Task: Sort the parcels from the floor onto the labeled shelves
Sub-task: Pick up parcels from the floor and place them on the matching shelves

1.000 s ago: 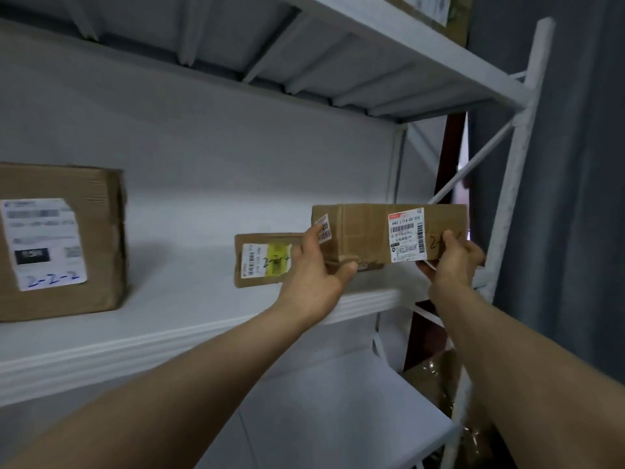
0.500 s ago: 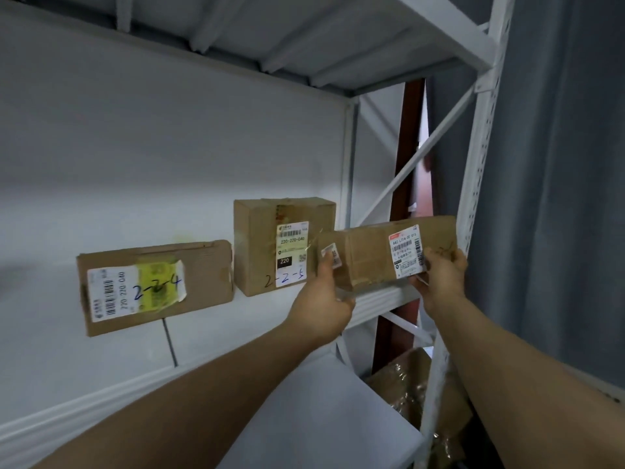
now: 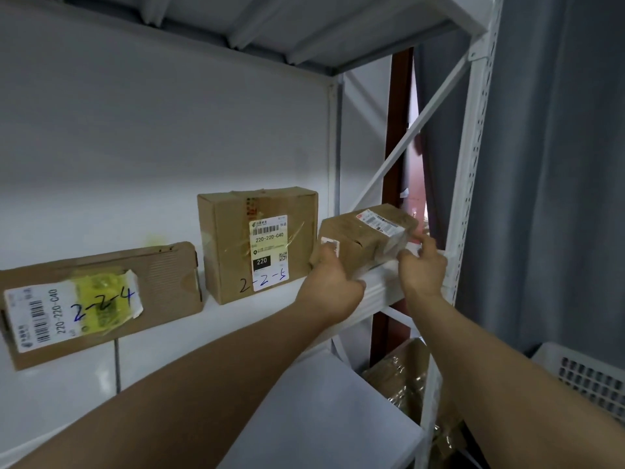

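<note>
A small brown cardboard parcel with a white barcode label on top lies tilted at the right end of the white middle shelf. My left hand grips its left end. My right hand holds its right end, fingers on the taped side. To its left stands a taller box marked 2-2-5. Further left a flat box marked 2-2-4 leans on the same shelf.
The rack's white upright post and a diagonal brace stand just right of the parcel. A grey curtain hangs beyond. Plastic-wrapped parcels lie low behind the lower shelf. A white slotted crate sits at lower right.
The parcel has tipped so its label now faces up and has come down onto the shelf's right end. My view has shifted right and closer.
</note>
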